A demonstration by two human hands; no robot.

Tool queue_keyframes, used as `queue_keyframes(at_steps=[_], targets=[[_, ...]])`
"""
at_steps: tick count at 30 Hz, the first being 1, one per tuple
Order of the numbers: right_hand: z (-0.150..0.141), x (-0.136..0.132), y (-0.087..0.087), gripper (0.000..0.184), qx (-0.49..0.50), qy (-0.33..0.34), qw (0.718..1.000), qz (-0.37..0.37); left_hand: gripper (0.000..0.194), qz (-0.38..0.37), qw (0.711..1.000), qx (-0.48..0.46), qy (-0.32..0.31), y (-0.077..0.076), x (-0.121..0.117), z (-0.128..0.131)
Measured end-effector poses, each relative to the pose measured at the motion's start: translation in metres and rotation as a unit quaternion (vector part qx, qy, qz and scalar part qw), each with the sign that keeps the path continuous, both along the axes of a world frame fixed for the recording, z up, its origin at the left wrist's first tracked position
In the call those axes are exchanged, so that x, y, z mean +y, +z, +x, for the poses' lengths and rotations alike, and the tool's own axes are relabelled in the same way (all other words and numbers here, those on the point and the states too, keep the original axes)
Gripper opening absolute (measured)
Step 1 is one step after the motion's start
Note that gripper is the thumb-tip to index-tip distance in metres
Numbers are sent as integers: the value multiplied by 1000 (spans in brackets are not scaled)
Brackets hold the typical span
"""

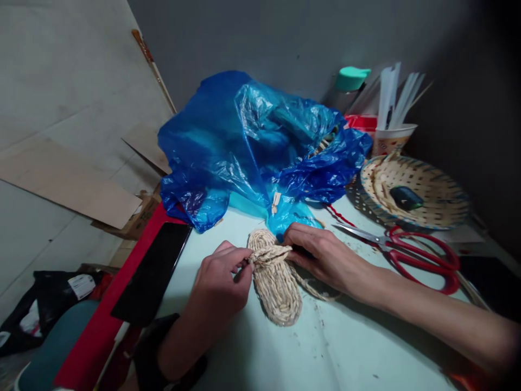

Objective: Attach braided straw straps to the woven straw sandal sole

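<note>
A small woven straw slipper (279, 293) lies on the pale tabletop, its oval sole of coiled braid pointing toward me. Across its upper part runs a braided straw strap (271, 254). My left hand (226, 274) pinches the strap's left end at the sole's edge, thumb and forefinger closed. At the other side, my right hand (321, 252) has its fingers closed around the strap's right end; the fingertips are partly hidden. A loose length of straw braid (311, 290) trails from beneath my right hand along the table.
Red-handled scissors (423, 258) lie right of my right hand. Behind them stand a woven basket (443, 203) holding a dark object and a cup (391, 140) of translucent strips. A blue plastic bag (211, 130) fills the back. A black phone-like slab (154, 277) lies left.
</note>
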State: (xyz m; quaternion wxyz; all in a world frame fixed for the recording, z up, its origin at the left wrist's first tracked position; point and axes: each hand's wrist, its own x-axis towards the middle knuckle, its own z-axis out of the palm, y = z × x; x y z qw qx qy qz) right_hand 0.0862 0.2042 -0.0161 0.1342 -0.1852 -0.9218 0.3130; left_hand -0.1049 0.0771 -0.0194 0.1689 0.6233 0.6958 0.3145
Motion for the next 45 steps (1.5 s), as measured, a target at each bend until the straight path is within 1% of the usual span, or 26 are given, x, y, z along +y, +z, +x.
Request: queue_keyframes(at_steps=[6, 12, 14, 17, 21, 24, 26, 28, 31, 34, 37, 40, 45], targets=[[-4, 2, 6, 22, -24, 14, 999, 22, 18, 0, 1000, 2, -11, -2, 0, -3], [-8, 1, 14, 18, -61, 18, 997, 52, 20, -22, 999, -21, 16, 1, 1, 1], [-9, 1, 20, 17, -73, 22, 995, 59, 20, -21, 999, -37, 20, 3, 0, 1], [-7, 1, 36, 16, -86, 30, 993, 68, 17, -4, 998, -64, 23, 8, -1, -2], [5, -4, 70, 16, -98, 22, 993, 67, 8, 16, 991, -133, 4, 22, -2, -8], [18, -12, 93, 19, -111, 14, 993, 43, 8, -6, 974, -224, -42, 36, -4, -7], [27, -17, 102, 20, -112, 7, 993, 25, 12, -36, 956, -281, -71, 46, -7, -3], [35, -21, 109, 19, -104, 5, 994, 9, 15, -62, 942, -320, -85, 53, -10, 0], [46, -23, 114, 19, -88, 5, 996, 0, 14, -76, 934, -343, -70, 59, -12, 1], [56, -21, 115, 19, -70, -5, 997, 28, 12, -76, 938, -335, -37, 61, -12, -3], [65, -23, 114, 20, -54, -9, 997, 57, 16, -75, 950, -303, -15, 63, -14, -7], [70, -30, 113, 20, -41, -6, 995, 86, 17, -69, 963, -261, -9, 67, -17, -7], [75, -43, 110, 19, -9, -16, 990, 137, 14, -28, 976, -215, -4, 71, -17, -3]])
